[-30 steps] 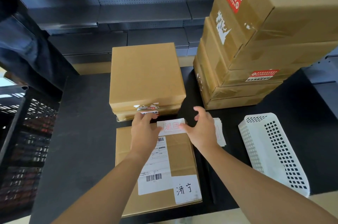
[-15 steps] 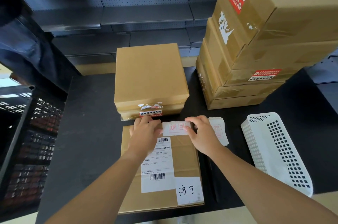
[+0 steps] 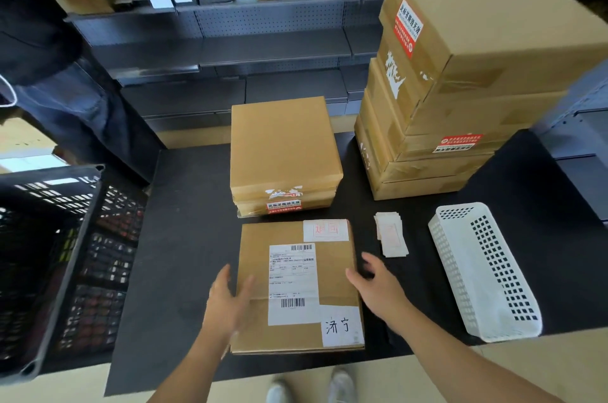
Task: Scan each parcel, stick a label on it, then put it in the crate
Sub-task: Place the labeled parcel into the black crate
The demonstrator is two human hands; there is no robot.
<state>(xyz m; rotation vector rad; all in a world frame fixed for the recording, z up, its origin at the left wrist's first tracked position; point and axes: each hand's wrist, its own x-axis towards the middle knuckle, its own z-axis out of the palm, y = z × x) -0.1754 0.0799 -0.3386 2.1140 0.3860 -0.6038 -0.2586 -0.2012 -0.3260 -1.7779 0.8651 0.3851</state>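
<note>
While flat (label (image 3: 325, 229) atop), parcel (image 3: 335, 274) between left hand (image 3: 230, 304) and right hand (image 3: 378, 287), each grip wide.

Both forearms reach forward; left hand (image 3: 230, 300) flat, fingers relaxed; right hand (image 3: 378, 287) loosely spread.

Bare forearms (image 3: 460, 348), pale grey shoes (image 3: 342, 383)

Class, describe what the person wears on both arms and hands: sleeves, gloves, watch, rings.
The left hand and right hand are gloveless. Both forearms are bare down to the picture's edge: no sleeves, watch or wristband show. Blur hides whether there are rings.
</note>
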